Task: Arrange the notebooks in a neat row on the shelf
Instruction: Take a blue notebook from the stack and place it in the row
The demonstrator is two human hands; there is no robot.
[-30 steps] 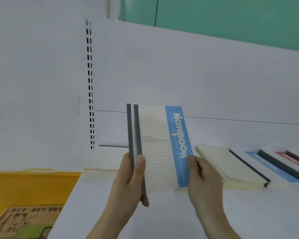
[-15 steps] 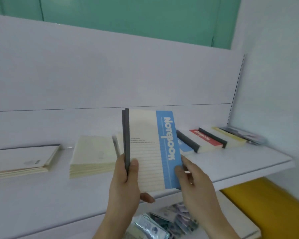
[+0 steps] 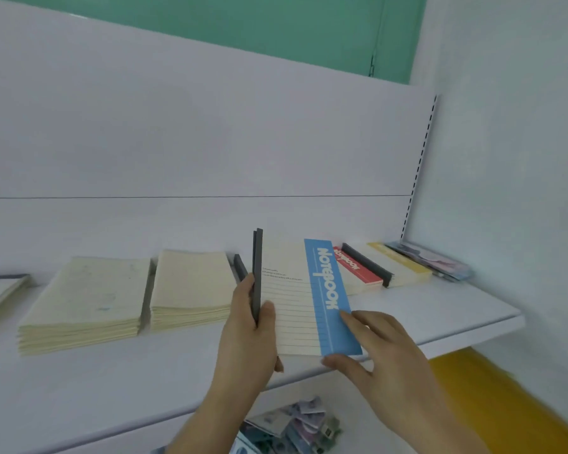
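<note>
— Why hold them that way?

— I pinched the dark spines of the blue notebooks (image 3: pixel 304 296) in my left hand (image 3: pixel 248 335), thumb in front, keeping them upright over the shelf (image 3: pixel 446 309). My right hand (image 3: pixel 371 348) was spread, fingertips steadying the free edge, likely to square them.

— And the materials?

— Thin, flat, cream ruled covers; the cream stacks (image 3: pixel 138 296) lay flat alongside, the red notebook (image 3: pixel 358 268) behind.

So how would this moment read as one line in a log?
step: placing notebooks | left hand: grips blue notebooks upright by spine | right hand: fingers steady cover | shelf: stacks lying flat
</note>
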